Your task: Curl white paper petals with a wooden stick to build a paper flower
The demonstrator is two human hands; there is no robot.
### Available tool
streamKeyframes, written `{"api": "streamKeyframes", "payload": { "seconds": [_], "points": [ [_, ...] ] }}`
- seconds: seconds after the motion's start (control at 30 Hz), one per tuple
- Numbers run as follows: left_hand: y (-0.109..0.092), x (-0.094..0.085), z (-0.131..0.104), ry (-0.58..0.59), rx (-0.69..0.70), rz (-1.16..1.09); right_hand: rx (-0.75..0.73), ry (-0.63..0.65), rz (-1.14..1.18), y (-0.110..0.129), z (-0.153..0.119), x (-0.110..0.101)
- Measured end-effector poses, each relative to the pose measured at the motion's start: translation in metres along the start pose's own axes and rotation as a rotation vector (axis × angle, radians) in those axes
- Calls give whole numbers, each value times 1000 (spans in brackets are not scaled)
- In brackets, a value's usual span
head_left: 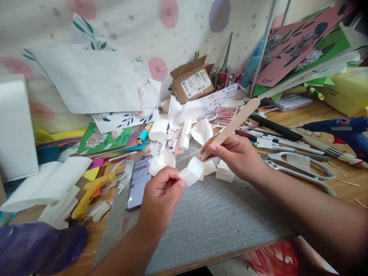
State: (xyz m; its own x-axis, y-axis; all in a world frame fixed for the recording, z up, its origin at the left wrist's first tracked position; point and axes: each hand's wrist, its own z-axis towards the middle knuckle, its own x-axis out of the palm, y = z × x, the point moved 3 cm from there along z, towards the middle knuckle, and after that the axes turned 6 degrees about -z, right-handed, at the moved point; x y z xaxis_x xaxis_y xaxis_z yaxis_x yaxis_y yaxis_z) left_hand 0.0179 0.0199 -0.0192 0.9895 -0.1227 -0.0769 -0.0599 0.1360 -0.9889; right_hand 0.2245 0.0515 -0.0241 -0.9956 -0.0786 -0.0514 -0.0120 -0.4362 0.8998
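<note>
Between the thumb and fingertips of my left hand (163, 191) is pinched a small piece of white paper (191, 172), creased and standing up at one side. My right hand (232, 153) grips a flat wooden craft stick (234, 122), its rounded end pointing up to the right and its lower end close to the paper piece. Just behind the hands, a stack of white paper squares (224, 172) lies on the grey cutting mat (212, 218). A small white cup-like container (162, 161) stands beyond my left hand, its contents unclear.
A phone (138, 184) lies left of my hands, near a yellow glue gun (89, 193). Scissors (299, 165), pens and a blue glue gun (339, 128) crowd the right. Behind stand a cardboard box (191, 78) and floral paper cards (299, 50). White paper rolls (51, 180) sit left.
</note>
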Motion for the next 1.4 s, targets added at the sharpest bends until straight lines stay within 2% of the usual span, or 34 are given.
{"api": "streamKeyframes", "payload": {
  "seconds": [0.1,0.2,0.27,0.33,0.4,0.53,0.67,0.73,0.8,0.9,1.03,1.1,1.17,1.27,1.33,1.4],
  "points": [
    [-21,-19,5,-99,261,184,21,-10,45,-3,2,-1],
    [-42,-42,10,-206,453,515,55,-14,42,-6,2,-2],
    [-52,-54,14,-225,547,775,66,-13,6,-7,2,-3],
    [-56,-59,18,-186,627,980,66,-10,-29,-8,1,-3],
    [-54,-58,23,-61,630,1097,67,-5,-64,-8,1,-3],
    [-44,-53,30,230,494,1186,66,10,-95,-7,0,-1],
    [-42,-60,35,307,380,1206,69,11,-63,-5,0,0],
    [-46,-64,34,260,385,1172,72,10,-17,-4,0,0],
    [-53,-62,28,126,453,1102,77,14,76,-4,0,2],
    [-57,-44,10,-81,583,884,69,42,255,-3,-1,7],
    [-42,-6,-13,-28,541,491,67,116,375,0,-5,12],
    [-32,5,-16,-13,425,328,63,152,410,3,-7,12],
    [-20,10,-14,13,212,167,56,185,426,7,-9,12],
    [-5,13,-12,111,-122,-77,38,223,410,13,-12,14],
    [2,14,-13,173,-248,-207,14,242,406,17,-13,16],
    [5,13,-15,196,-293,-267,-4,250,401,20,-14,17]
  ]
}}
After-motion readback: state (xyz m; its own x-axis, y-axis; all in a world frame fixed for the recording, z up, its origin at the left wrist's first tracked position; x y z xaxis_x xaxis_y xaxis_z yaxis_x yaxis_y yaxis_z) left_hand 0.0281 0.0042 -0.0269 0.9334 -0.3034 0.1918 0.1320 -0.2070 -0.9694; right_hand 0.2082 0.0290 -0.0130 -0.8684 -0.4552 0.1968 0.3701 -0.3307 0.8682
